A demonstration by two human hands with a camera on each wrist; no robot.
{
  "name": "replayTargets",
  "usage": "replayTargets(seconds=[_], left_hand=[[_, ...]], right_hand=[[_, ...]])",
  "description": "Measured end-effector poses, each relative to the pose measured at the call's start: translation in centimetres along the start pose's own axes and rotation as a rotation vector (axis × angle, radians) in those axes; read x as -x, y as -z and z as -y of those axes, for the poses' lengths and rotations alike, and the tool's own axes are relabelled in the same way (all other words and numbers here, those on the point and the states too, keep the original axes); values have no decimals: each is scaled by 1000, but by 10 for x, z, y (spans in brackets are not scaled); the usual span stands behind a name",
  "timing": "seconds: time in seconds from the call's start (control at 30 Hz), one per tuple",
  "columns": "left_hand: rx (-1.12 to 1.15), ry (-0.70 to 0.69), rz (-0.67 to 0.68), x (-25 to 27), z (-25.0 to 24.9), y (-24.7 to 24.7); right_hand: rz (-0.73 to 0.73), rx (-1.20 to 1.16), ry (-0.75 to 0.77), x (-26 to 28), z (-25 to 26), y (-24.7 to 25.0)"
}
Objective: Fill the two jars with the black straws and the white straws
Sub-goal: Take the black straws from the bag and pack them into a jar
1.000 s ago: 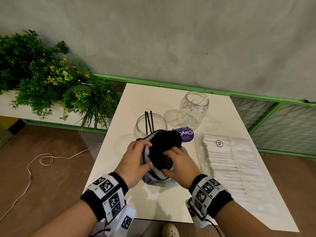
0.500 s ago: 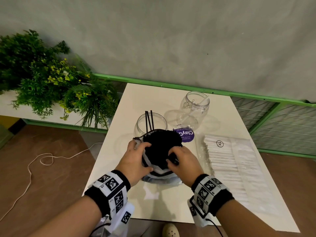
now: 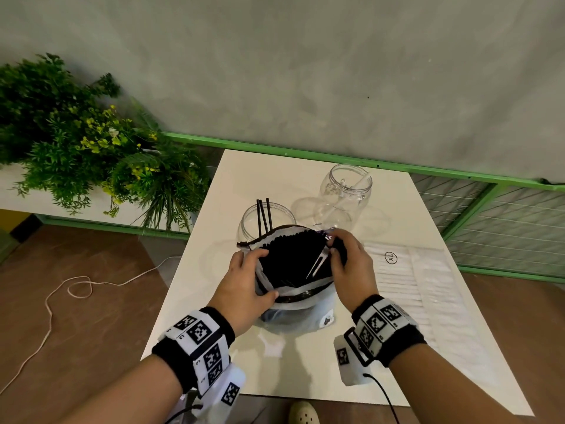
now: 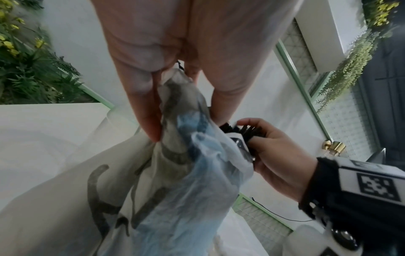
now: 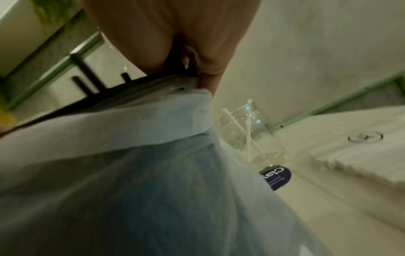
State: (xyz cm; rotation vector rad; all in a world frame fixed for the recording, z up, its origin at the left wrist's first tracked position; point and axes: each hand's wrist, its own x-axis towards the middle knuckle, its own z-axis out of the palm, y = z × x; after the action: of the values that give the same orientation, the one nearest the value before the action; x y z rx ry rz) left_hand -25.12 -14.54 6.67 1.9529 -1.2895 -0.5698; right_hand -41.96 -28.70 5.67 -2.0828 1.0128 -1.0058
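Head view: left hand [image 3: 244, 289] and right hand [image 3: 348, 264] each pinch the bag [image 3: 293, 301] rim, mouth now pulled wider than before; black straws [image 3: 290, 258] exposed, near jar [image 3: 269, 221] just beyond. Ready to draw.

Soft, even light fills the head view, edges bowed at nine and three o'clock; both wrist views are dimmer, blurred and smeared.

The bag [image 3: 295, 304] sits between the left hand [image 3: 243, 293] and right hand [image 3: 351, 270]. Beyond the left hand stands one jar [image 3: 249, 218] holding straws [image 3: 263, 214]; beyond the right, another jar [image 3: 345, 191]. Right of the right hand lies a straw pack [image 3: 409, 286].
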Motion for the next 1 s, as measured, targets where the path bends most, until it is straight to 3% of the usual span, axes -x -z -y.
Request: replayTargets(seconds=[0.07, 0.17, 0.27, 0.37, 0.43, 0.47, 0.53, 0.63, 0.73, 1.0], left_hand=[[8, 10, -6, 0, 1, 1], [-2, 36, 13, -1, 3, 3], [-11, 36, 25, -3, 2, 4], [-10, 32, 29, -3, 2, 4], [-5, 31, 28, -2, 2, 4], [-3, 27, 26, -2, 3, 3], [-2, 15, 20, -2, 4, 3], [3, 8, 24, -3, 5, 2], [24, 18, 42, -3, 5, 1], [50, 57, 105, -1, 16, 4]], right_hand=[[-11, -53, -32, -2, -1, -1], [121, 108, -19, -1, -15, -2], [191, 120, 7, -5, -18, 4], [39, 125, 65, -2, -10, 15], [-87, 97, 190, 12, 3, 19], [-78, 72, 265, 21, 10, 19], [61, 82, 377, 40, 15, 10], [288, 171, 305, 47, 6, -8], [327, 265, 154, 35, 4, -21], [564, 561, 148, 12, 15, -40]])
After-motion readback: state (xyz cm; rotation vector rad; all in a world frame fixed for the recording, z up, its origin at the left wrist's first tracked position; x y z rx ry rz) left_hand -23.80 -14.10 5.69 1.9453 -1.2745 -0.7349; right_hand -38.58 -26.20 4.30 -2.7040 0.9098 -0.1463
